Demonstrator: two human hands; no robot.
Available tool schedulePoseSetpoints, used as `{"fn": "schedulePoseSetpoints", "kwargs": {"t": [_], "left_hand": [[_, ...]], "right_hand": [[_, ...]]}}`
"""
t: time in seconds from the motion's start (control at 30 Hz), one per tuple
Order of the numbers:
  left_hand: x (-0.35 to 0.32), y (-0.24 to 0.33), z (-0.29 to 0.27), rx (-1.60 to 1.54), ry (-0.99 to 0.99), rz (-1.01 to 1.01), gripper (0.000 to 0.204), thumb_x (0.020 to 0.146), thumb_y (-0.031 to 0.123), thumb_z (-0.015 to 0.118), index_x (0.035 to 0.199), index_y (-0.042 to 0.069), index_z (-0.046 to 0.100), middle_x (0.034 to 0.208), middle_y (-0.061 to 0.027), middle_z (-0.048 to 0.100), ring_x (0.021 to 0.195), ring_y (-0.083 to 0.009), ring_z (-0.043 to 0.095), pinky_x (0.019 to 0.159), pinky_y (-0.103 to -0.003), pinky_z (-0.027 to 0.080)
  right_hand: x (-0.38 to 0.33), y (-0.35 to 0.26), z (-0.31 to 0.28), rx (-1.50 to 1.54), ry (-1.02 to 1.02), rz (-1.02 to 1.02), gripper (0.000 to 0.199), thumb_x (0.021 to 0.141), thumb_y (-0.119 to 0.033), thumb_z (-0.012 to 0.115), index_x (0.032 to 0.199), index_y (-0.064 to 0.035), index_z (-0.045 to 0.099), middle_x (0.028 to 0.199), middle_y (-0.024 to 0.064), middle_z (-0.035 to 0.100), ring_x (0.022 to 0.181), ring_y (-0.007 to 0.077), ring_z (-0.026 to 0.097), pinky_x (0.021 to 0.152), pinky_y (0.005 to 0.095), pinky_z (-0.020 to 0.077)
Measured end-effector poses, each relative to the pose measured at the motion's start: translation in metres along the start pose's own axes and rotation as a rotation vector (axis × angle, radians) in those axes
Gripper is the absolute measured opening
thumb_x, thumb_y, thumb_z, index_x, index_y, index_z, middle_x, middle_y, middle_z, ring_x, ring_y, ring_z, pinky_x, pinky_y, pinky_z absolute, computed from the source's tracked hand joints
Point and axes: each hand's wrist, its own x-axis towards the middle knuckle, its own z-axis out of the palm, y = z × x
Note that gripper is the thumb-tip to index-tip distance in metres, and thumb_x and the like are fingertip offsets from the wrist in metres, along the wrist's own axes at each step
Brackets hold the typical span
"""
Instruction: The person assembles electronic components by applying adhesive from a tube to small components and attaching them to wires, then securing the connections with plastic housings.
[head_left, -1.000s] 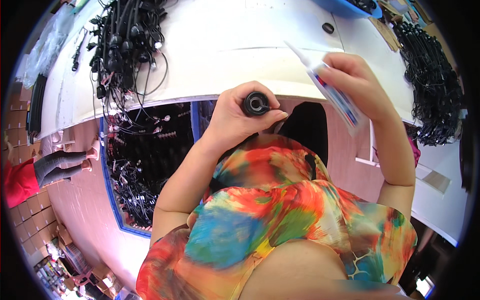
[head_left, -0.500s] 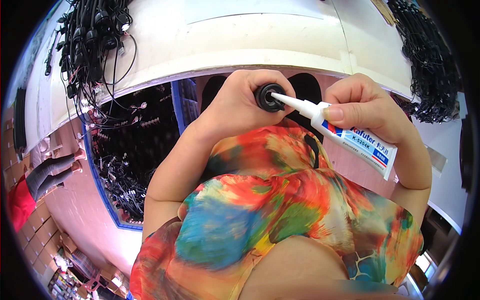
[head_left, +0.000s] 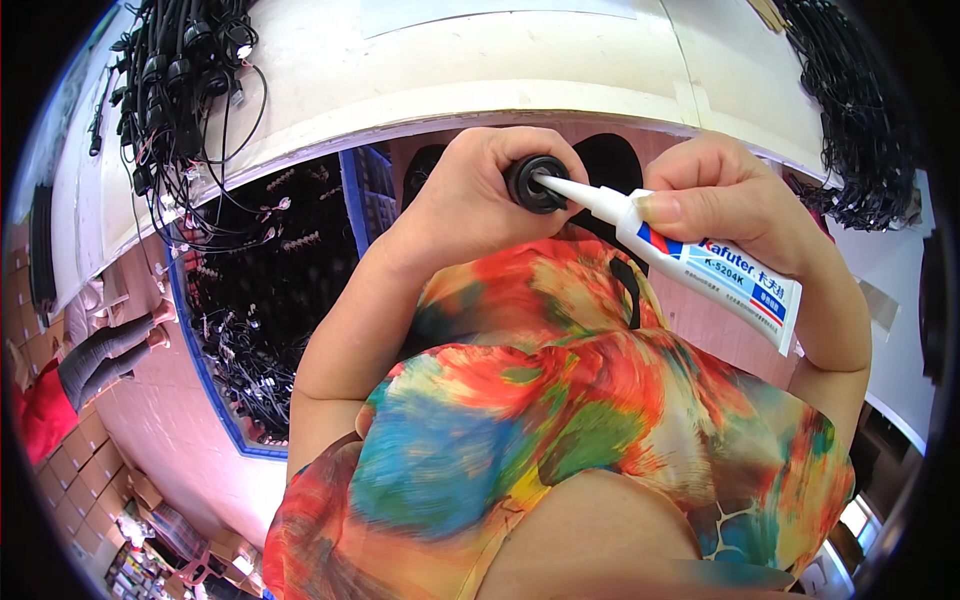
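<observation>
My left hand [head_left: 485, 195] is closed round a black round connector [head_left: 524, 184], its hollow end facing my right side. A white tube of glue [head_left: 715, 268] with a long tapered nozzle [head_left: 585, 196] is pinched near its neck by my right hand [head_left: 715, 195]. The nozzle tip reaches into the connector's opening, so the tip itself is partly hidden. The tube slants down to the right, its flat crimped end lowest. Both hands are held in front of my body, by the near edge of the white table.
A white table [head_left: 470, 75] spans the far side. Black cables with connectors [head_left: 185, 80] hang over its left edge, and more black cables [head_left: 860, 120] lie at right. Below left stands a blue-rimmed bin [head_left: 240, 445] full of black cables. A person in red [head_left: 50, 405] is far left.
Both hands have shifted slightly up. The nozzle tip has moved a little around the inside of the connector's opening; both grips stay the same.
</observation>
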Motion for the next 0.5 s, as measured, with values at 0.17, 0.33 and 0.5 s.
{"fn": "schedulePoseSetpoints", "kwargs": {"t": [0.17,0.33,0.5], "left_hand": [[-0.0004,0.0020,0.0017,0.039,0.004,-0.005,0.017,0.062,-0.002,0.062,0.079,0.003,0.060,0.068,-0.0024,0.058,0.062,-0.0073,0.052,0.060,-0.021,0.043],[-0.0019,0.0042,0.0022,0.009,0.013,-0.030,0.018,0.062,-0.004,0.062,0.079,0.002,0.060,0.069,-0.0024,0.059,0.065,-0.0071,0.053,0.064,-0.021,0.044],[-0.0034,0.0038,0.0016,0.006,0.020,-0.032,0.018,0.062,-0.005,0.061,0.079,0.002,0.060,0.070,-0.0021,0.060,0.067,-0.0067,0.054,0.065,-0.021,0.045]], "right_hand": [[0.0008,0.0050,0.0031,0.039,0.019,-0.031,0.022,0.080,-0.021,0.062,0.073,-0.0001,0.063,0.059,-0.0015,0.057,0.050,0.0014,0.048,0.044,0.0160,0.0350],[0.0010,0.0049,0.0060,0.032,0.042,-0.030,0.021,0.080,-0.021,0.061,0.074,-0.0003,0.064,0.059,-0.0011,0.057,0.049,0.0017,0.048,0.044,0.0158,0.0352],[-0.0003,0.0011,0.0059,0.018,0.049,-0.007,0.023,0.080,-0.022,0.060,0.074,-0.0002,0.064,0.059,-0.0006,0.058,0.048,0.0015,0.049,0.042,0.0163,0.0342]]}}
